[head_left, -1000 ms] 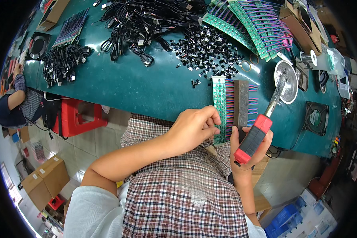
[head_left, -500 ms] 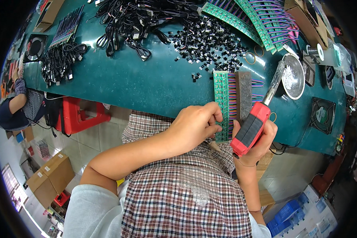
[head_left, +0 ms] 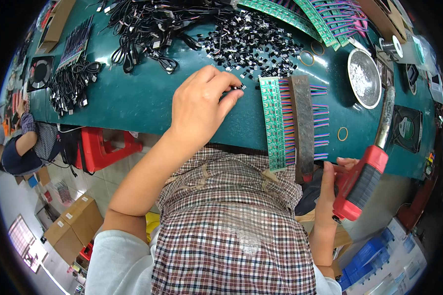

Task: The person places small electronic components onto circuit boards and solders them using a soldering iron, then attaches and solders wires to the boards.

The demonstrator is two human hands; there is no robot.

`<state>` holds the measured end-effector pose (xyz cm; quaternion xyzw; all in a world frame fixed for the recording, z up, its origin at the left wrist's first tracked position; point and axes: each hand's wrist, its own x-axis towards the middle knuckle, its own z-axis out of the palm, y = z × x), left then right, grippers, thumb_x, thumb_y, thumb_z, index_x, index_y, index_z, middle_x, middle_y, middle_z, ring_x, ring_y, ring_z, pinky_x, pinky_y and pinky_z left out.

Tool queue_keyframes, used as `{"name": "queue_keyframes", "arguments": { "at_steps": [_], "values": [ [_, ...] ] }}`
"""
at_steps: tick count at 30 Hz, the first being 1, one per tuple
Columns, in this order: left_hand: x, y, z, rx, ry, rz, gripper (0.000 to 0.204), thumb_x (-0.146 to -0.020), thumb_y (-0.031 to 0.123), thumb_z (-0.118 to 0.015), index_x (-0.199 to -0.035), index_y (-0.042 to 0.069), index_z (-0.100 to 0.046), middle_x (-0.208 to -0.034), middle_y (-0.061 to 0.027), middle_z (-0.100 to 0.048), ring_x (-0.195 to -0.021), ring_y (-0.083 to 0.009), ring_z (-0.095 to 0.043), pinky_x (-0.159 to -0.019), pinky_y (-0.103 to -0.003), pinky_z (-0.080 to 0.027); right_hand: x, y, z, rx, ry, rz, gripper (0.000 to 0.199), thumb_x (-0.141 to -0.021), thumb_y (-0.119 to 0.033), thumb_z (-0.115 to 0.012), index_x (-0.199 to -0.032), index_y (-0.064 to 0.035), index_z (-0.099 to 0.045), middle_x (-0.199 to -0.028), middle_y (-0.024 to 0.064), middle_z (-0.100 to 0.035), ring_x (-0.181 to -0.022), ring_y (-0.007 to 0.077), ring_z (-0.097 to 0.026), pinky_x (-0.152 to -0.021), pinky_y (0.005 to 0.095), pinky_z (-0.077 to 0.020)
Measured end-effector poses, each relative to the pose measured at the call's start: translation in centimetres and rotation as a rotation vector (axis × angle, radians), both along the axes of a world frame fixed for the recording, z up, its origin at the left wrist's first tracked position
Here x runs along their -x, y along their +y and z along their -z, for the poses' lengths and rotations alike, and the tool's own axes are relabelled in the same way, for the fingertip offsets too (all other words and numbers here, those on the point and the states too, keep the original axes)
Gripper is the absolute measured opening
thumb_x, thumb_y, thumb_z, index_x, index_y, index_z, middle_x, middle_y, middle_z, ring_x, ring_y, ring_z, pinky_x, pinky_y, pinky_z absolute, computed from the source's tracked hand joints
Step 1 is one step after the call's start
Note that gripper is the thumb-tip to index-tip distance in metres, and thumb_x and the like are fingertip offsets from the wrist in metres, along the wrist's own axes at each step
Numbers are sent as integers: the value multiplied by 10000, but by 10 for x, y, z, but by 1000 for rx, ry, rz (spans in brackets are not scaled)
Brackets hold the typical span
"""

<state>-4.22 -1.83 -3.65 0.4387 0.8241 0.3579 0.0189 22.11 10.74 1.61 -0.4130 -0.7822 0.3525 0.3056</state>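
My left hand (head_left: 201,101) is over the green table, just below a pile of small black connectors (head_left: 253,42). Its thumb and index finger pinch a black connector (head_left: 238,87) with pale pins. In my right hand (head_left: 326,189) is a red and grey soldering gun (head_left: 362,184). Its long metal barrel points away from me, near the table's right side. Between the hands lies a green circuit board strip (head_left: 273,125), its coloured wires (head_left: 321,118) running to the right. A dark heavy bar (head_left: 301,123) rests across those wires. Neither hand touches the board.
A metal bowl (head_left: 364,78) with silvery bits stands at the right, near a black fan (head_left: 407,129) and a solder spool (head_left: 391,48). Bundled black cables (head_left: 147,29) and more wired boards (head_left: 315,19) lie at the back. Rubber bands (head_left: 342,133) lie about. A co-worker (head_left: 22,140) sits far left.
My left hand has left the circuit board, moved up and left, and now pinches a connector. My right hand has drawn the soldering gun away from the board, to the right and nearer me.
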Motion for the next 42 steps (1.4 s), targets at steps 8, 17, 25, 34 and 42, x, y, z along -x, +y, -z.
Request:
{"name": "queue_keyframes", "arguments": {
  "at_steps": [8, 17, 25, 34, 42],
  "values": [
    [9, 14, -6, 64, -85, -39, 146, -817, 84, -762, -851, 81, -621, -794, -37, -673, -677, -189, -683, -599, -333, -526, -15, -5, -27, 116, -22, 86, 466, -892, 156, -641, -1300, 8, -469, -1047, 94, -572, -994, 163, -585, -906, 331, -500],
    [19, 12, -20, 82, -219, -139, 107, -847, 114, -751, -880, 69, -659, -825, -40, -705, -669, -157, -698, -605, -310, -535, -26, -7, -38, 180, 8, 8, 493, -853, 182, -638, -1282, 2, -475, -1043, 84, -539, -945, 175, -559, -848, 321, -486],
    [23, 11, -17, 25, -254, -164, 91, -839, 68, -742, -882, 33, -670, -817, -45, -722, -700, -123, -708, -628, -271, -560, -28, -11, -47, 318, 23, -69, 477, -853, 158, -632, -1269, -10, -468, -1062, 79, -482, -944, 190, -545, -846, 352, -483],
    [16, 16, -15, -170, -548, -137, 125, -900, 8, -715, -1024, -4, -728, -874, -66, -740, -753, -102, -704, -701, -237, -575, -35, -10, -45, 400, 22, -171, 440, -865, 110, -650, -1240, -24, -464, -1060, 85, -469, -903, 190, -545, -811, 343, -488],
    [6, 17, -23, -55, -464, -50, 101, -912, 16, -715, -1008, -13, -718, -892, -35, -722, -772, -92, -699, -702, -213, -558, -35, -14, -50, 411, -8, -162, 336, -915, 5, -663, -1181, -35, -462, -1019, 88, -485, -859, 184, -571, -748, 317, -518]
  ]
}}
